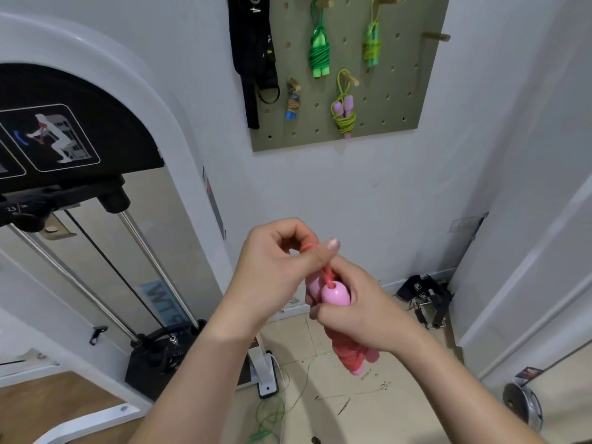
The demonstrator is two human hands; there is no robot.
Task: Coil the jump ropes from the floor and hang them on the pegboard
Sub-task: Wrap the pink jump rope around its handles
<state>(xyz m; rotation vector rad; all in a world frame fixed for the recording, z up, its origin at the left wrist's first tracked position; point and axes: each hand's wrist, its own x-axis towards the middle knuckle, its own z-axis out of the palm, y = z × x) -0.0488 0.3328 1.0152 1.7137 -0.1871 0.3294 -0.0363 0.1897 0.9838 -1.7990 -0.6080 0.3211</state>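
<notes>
My right hand (pixel 358 309) grips a coiled pink jump rope (pixel 336 294) by its pink handles, the wound red cord hanging below the fist. My left hand (pixel 278 267) pinches a loop of the red cord above the handles. The olive pegboard (pixel 413 91) hangs on the wall ahead. On its wooden pegs hang a green coiled rope (pixel 319 51), a lime and teal coiled rope (pixel 372 46), a lime rope with lilac handles (pixel 344 112) and a small patterned rope with blue handles (pixel 293 102). One bare peg (pixel 435 36) sticks out at the upper right. A thin green rope (pixel 272 415) lies loose on the floor.
A white cable gym machine (pixel 96 219) fills the left side. Black straps (pixel 256 59) hang at the pegboard's left edge. Black straps and metal clips (pixel 426 299) lie in the floor corner. A white door frame (pixel 528 251) stands right, with a metal weight plate (pixel 522 402) near it.
</notes>
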